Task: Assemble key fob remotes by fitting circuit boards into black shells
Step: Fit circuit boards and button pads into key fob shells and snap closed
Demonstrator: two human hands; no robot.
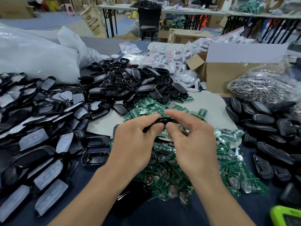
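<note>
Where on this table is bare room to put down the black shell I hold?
Two patches of the pale felt mat: one between the heap of empty black shells and the green circuit boards, one right of them, before the cardboard box. Dark blue cloth at the near edge is bare too. The sides are crowded.

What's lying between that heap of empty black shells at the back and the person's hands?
Green circuit boards, scattered over a pale mat, fill that stretch, as the head view shows.
</note>
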